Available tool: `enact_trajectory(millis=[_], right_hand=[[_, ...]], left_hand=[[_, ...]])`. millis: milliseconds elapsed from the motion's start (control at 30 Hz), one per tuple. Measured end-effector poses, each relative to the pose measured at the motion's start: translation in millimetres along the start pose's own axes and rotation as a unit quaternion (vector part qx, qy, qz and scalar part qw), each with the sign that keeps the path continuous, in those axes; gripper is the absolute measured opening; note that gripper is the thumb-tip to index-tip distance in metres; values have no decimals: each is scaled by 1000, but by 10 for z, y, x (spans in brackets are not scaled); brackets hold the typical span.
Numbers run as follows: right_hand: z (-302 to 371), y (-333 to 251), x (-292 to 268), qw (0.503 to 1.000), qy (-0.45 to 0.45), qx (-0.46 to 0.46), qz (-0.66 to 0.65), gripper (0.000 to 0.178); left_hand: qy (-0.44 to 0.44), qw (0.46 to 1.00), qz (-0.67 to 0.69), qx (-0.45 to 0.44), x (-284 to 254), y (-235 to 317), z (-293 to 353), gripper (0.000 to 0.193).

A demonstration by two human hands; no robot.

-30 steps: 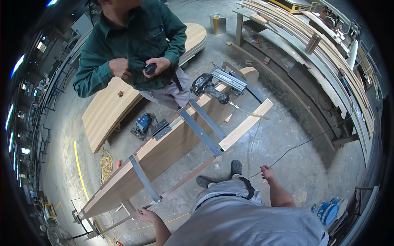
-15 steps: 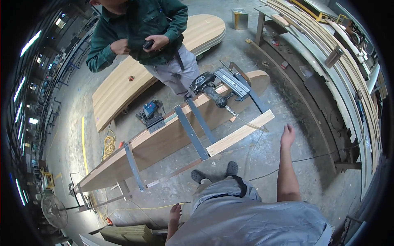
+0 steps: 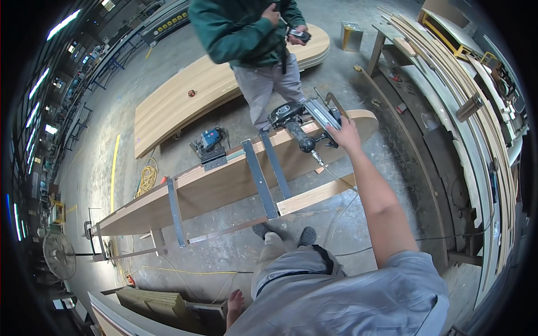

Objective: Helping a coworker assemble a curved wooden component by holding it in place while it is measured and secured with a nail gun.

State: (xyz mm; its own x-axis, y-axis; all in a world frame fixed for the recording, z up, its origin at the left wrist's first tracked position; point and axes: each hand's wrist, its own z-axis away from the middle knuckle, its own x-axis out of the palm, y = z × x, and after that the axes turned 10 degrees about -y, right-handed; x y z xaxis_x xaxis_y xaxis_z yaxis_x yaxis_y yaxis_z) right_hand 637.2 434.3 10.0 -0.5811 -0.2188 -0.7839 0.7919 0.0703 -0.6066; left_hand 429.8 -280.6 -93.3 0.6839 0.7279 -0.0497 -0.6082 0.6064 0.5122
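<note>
Nearest, at the lower edge, the left hand [image 3: 236,302] hangs with its grip loose and empty, to the right of a stack of greenish panels [image 3: 154,302]. Ahead of the wearer's dark shoes [image 3: 307,236], a pale wood strip [image 3: 311,199] meets the end of one of the dark flat bars [image 3: 259,179] that reach toward the wearer from a long wooden panel [image 3: 224,182] standing on edge. A nail gun [image 3: 293,130] rests across the panel's upper edge, near its right end, with an air hose [image 3: 341,180] trailing from it. The right hand [image 3: 345,134] touches the silver end of the gun; whether its grip is closed around the part cannot be told. Just beyond the panel is a blue power tool [image 3: 209,139]. Farther off, a co-worker in a green top [image 3: 230,33] holds a dark handheld object [image 3: 298,37] before stacked pale boards [image 3: 168,112]. At right, a surface [image 3: 424,74] carries long wood strips [image 3: 451,71] and a metal cup [image 3: 469,107].
</note>
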Motion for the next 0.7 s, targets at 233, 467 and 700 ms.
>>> enact_trajectory(millis=[233,467,700], right_hand=[[-243,-257,32,985,-117,76,105,92],[-277,-361,37,976,-139,100,138,100],[-261,-390,63,972,-141,109,154,101]], left_hand=[[-12,996,88,-1,-57,-288,-7,29],[-5,997,78,3,137,-91,-53,33],[24,999,21,-6,233,106,-53,35]])
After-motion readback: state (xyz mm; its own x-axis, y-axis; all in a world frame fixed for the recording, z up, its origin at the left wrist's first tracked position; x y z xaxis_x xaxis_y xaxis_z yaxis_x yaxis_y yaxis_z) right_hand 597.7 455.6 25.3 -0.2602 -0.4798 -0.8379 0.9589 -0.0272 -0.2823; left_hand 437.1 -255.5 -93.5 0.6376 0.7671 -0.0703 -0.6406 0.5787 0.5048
